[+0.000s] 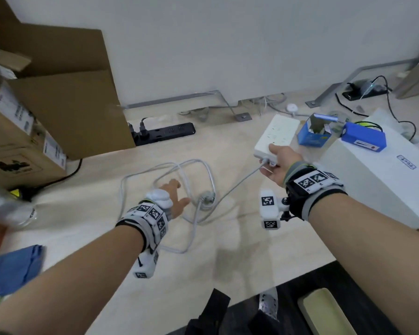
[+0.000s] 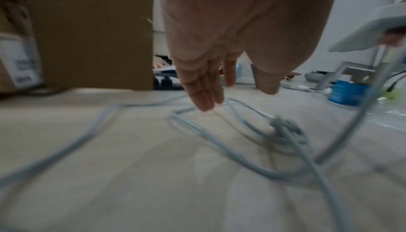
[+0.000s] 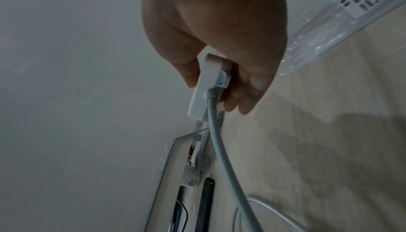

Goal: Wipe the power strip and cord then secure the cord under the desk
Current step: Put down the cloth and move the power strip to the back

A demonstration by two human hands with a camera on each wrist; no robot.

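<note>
My right hand point(image 1: 275, 163) grips the near end of a white power strip point(image 1: 277, 135), lifted off the floor; the right wrist view shows thumb and fingers clamped on the strip point(image 3: 203, 86) where its grey cord point(image 3: 222, 149) leaves it. The cord point(image 1: 179, 180) runs down to loose loops on the pale floor, ending in a grey plug point(image 1: 206, 197). My left hand point(image 1: 177, 197) hovers over those loops with fingers straight, holding nothing; the left wrist view shows the fingertips point(image 2: 206, 100) just above the cord point(image 2: 219, 142). A blue cloth point(image 1: 15, 269) lies at the lower left.
Cardboard boxes point(image 1: 58, 93) stand at left, with a black power strip point(image 1: 165, 132) beside them. A white box point(image 1: 377, 175) bearing a blue pack point(image 1: 363, 136) sits at right, next to a blue carton point(image 1: 312, 134). Grey desk brackets point(image 1: 242, 116) and cables run along the wall.
</note>
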